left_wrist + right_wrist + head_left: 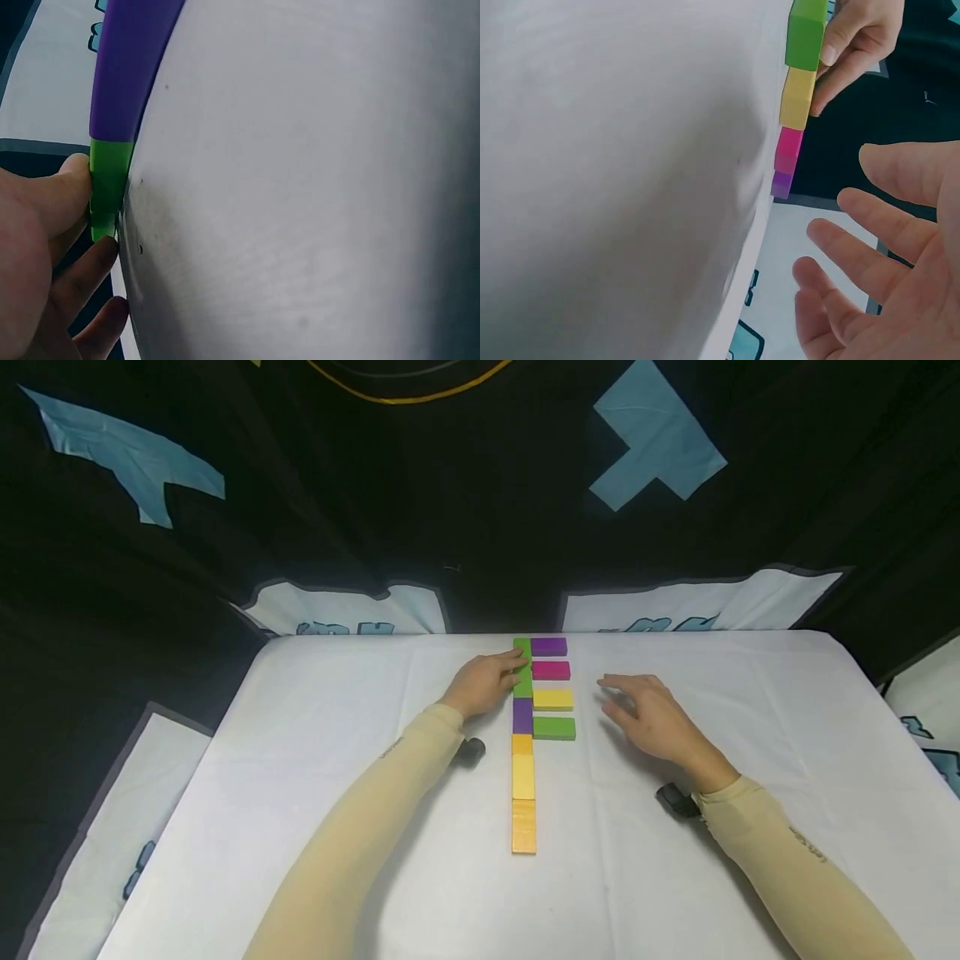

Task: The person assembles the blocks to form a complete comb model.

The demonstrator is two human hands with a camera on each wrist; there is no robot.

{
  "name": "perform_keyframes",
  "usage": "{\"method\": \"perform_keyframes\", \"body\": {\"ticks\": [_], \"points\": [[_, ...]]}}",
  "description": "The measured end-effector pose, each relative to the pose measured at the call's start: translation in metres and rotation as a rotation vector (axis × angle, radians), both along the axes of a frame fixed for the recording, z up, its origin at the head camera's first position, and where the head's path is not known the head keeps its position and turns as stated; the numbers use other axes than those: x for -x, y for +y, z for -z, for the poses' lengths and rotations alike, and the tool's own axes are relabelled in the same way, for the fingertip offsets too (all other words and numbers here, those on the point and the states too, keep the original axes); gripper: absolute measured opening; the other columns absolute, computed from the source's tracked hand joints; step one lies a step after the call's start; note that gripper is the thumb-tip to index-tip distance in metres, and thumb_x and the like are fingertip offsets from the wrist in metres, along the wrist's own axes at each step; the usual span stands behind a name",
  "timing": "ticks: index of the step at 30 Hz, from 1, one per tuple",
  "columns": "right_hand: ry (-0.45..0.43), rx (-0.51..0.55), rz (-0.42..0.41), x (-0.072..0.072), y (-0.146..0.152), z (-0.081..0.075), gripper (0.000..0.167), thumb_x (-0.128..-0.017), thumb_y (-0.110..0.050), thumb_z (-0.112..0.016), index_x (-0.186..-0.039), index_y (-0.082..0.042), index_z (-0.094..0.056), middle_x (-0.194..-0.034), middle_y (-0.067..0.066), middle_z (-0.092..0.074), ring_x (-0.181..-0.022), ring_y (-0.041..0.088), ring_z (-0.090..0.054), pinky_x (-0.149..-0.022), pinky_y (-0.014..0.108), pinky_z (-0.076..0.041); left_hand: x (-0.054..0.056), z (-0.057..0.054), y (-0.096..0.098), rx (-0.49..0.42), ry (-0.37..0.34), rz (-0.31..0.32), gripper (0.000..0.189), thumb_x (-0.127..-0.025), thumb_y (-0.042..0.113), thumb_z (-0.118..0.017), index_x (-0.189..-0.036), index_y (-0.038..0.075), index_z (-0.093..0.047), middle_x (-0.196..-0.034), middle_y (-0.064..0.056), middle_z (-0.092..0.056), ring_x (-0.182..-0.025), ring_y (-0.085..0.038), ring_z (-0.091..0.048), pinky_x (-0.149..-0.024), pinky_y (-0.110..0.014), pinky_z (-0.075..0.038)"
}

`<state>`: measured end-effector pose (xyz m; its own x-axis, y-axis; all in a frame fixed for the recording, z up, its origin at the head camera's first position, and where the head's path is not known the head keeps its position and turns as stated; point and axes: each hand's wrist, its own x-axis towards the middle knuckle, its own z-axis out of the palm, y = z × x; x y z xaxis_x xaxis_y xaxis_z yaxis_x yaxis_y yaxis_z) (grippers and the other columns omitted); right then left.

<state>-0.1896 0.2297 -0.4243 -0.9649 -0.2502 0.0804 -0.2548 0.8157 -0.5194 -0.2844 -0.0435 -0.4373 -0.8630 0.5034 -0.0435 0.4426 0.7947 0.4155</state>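
My left hand (483, 683) touches the green blocks (522, 690) at the far end of a straight column, its thumb and fingers spread apart. In the left wrist view, the thumb lies against a green block (109, 176) and another fingertip is by its far end. Below the green in the column come a purple block (522, 717) and several orange-yellow blocks (523, 777). Right of the column lie purple (549, 647), magenta (551, 671), yellow (553, 700) and green (554, 729) blocks, side-on. My right hand (651, 714) hovers right of these with fingers spread, holding nothing.
The blocks lie on a white-covered table (300, 760). Behind its far edge hangs a dark cloth (420, 510) with light blue shapes. Small black wrist devices (677, 802) sit under both forearms.
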Motion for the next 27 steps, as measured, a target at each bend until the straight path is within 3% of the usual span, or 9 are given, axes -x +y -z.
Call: {"method": "perform_keyframes", "body": {"ticks": [6,12,19,27], "points": [[-0.090,-0.010,0.010,0.009,-0.008,-0.003,0.047,-0.103,-0.025,-0.057,-0.145,-0.005,-0.052,-0.147,0.021,-0.051,-0.138,0.042,-0.040,-0.114,0.062,-0.032,0.000,0.000,-0.001,-0.043,-0.002,-0.113,0.051,-0.100,0.031,-0.065,-0.147,0.016,-0.053,-0.156,0.000,-0.044,-0.141,-0.028,-0.044,-0.118,-0.040,-0.033],[-0.187,0.031,-0.002,0.022,-0.019,-0.002,0.052,-0.103,-0.025,-0.056,-0.149,-0.003,-0.047,-0.151,0.023,-0.046,-0.142,0.043,-0.036,-0.116,0.061,-0.028,-0.002,0.000,-0.001,-0.070,-0.009,-0.233,0.046,-0.094,0.035,-0.071,-0.135,0.015,-0.066,-0.135,-0.004,-0.065,-0.126,-0.030,-0.055,-0.110,-0.043,-0.042],[-0.247,0.057,-0.037,0.033,-0.030,0.000,0.055,-0.104,-0.027,-0.054,-0.150,0.000,-0.043,-0.153,0.021,-0.045,-0.144,0.040,-0.035,-0.117,0.057,-0.029,-0.003,0.001,0.000,-0.091,0.028,-0.231,0.028,-0.092,0.035,-0.074,-0.112,0.016,-0.079,-0.129,-0.002,-0.069,-0.120,-0.025,-0.058,-0.105,-0.041,-0.044],[-0.250,0.075,-0.055,0.037,-0.031,0.001,0.054,-0.104,-0.026,-0.052,-0.150,0.001,-0.043,-0.153,0.021,-0.044,-0.145,0.039,-0.035,-0.118,0.056,-0.028,-0.005,0.000,-0.003,-0.100,0.016,-0.231,0.033,-0.095,0.037,-0.070,-0.120,0.016,-0.076,-0.131,-0.002,-0.068,-0.121,-0.027,-0.058,-0.107,-0.042,-0.043]]}}
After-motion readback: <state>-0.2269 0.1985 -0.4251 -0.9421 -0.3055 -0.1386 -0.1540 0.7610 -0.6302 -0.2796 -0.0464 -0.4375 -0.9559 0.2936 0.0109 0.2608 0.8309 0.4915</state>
